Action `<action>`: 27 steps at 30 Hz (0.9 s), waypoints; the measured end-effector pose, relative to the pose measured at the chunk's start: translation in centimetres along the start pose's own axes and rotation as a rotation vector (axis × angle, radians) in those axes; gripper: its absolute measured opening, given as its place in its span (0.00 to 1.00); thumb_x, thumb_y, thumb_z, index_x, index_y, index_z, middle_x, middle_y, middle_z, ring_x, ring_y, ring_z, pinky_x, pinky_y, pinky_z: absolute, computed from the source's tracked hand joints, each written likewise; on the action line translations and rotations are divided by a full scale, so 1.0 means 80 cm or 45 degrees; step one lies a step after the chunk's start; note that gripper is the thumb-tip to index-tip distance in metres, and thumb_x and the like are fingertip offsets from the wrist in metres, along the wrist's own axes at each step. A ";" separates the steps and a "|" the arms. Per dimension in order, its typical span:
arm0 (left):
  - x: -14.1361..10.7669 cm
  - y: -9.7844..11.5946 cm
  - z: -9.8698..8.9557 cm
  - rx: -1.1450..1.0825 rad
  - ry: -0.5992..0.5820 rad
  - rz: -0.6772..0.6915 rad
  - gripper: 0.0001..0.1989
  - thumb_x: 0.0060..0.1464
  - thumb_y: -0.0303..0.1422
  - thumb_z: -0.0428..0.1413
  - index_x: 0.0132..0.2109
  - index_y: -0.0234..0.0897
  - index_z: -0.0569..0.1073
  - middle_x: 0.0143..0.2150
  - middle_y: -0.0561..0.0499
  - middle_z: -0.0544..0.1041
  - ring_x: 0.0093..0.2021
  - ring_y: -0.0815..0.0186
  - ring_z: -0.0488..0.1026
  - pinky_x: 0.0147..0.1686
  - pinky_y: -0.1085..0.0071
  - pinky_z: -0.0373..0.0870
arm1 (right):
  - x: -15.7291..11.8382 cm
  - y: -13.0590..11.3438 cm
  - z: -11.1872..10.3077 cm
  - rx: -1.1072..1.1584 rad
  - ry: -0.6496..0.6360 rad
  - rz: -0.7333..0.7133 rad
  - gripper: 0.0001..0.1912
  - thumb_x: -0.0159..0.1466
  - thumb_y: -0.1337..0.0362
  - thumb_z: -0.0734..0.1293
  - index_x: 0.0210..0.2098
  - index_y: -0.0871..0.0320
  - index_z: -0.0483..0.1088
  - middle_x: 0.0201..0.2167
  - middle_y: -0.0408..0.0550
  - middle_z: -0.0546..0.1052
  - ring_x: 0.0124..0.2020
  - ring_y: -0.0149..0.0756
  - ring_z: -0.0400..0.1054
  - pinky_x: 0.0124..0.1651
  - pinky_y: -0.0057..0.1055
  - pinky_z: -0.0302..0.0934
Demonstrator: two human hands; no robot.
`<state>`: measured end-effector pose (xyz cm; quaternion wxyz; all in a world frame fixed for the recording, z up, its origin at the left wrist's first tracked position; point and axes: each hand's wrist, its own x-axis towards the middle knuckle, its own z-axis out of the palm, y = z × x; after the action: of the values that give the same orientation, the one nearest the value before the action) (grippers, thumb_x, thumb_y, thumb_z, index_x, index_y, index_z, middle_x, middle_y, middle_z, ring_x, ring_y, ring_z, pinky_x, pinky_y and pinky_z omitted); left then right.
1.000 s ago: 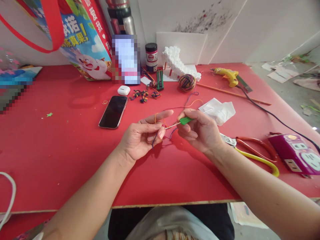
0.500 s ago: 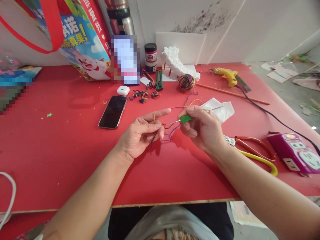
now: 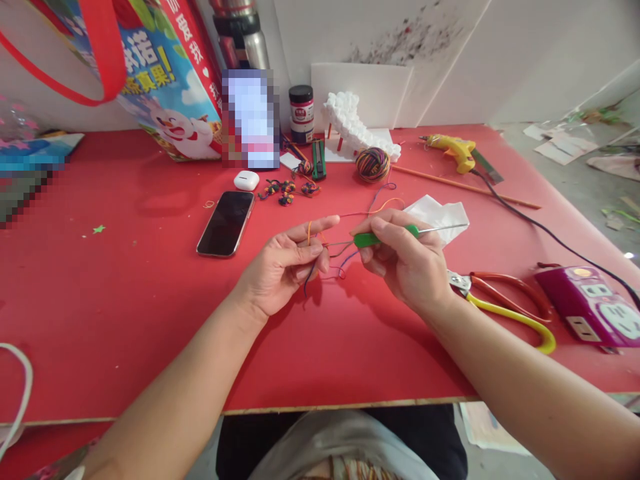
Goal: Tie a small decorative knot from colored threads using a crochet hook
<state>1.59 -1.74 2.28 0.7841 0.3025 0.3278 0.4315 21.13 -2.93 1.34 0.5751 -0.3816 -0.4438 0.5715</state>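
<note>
My left hand (image 3: 285, 267) pinches a small piece of multicoloured yarn, its index finger stretched out with an orange strand looped round it. In my right hand (image 3: 405, 257) is a crochet hook (image 3: 365, 239) with a green handle. The thin metal tip of the hook points left and meets the yarn at my left fingertips; its other metal end sticks out to the right. Loose yarn runs from my left hand past my right hand towards a multicoloured yarn ball (image 3: 373, 165) behind them.
On the red table (image 3: 150, 320) lie a dark phone (image 3: 226, 224), a white earphone case (image 3: 247, 181), small knotted yarn pieces (image 3: 286, 199), a white tissue (image 3: 443, 217), pliers (image 3: 515, 300), a yellow glue gun (image 3: 453, 148) and a purple power socket (image 3: 593, 303).
The crochet hook has turned closer to level, and more of its right metal end shows. My right hand has shifted slightly. My left hand has barely moved.
</note>
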 end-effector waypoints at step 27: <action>-0.001 -0.006 0.006 -0.021 0.144 0.185 0.19 0.56 0.23 0.66 0.55 0.35 0.86 0.25 0.50 0.79 0.20 0.78 0.59 0.21 0.83 0.57 | -0.018 0.024 0.008 -1.079 -0.273 -1.015 0.18 0.76 0.71 0.64 0.63 0.59 0.70 0.43 0.57 0.81 0.41 0.38 0.78 0.44 0.35 0.75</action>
<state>2.18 -2.15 2.24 0.7334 0.2944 0.3450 0.5063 19.97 -4.27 -0.39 0.4948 -0.3220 -0.7983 0.1194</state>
